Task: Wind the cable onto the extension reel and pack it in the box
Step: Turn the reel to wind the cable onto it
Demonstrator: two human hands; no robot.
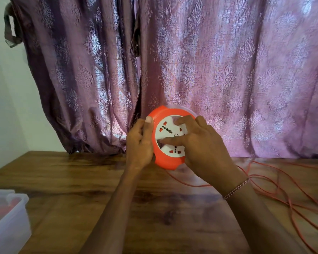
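Observation:
An orange extension reel [162, 158] with a white socket face is held up above the wooden table [81, 180], its face tilted toward me. My left hand [139, 142] grips the reel's left rim, thumb on the front edge. My right hand [200, 147] lies over the white face, fingers spread and pressing on it. A thin orange cable [275, 187] runs from under the reel and lies in loose loops on the table at the right. A clear plastic box [9, 219] stands at the lower left.
A purple patterned curtain [209, 70] hangs right behind the table's far edge. A pale wall [4, 107] is at the left. A beaded bracelet [236, 187] is on my right wrist.

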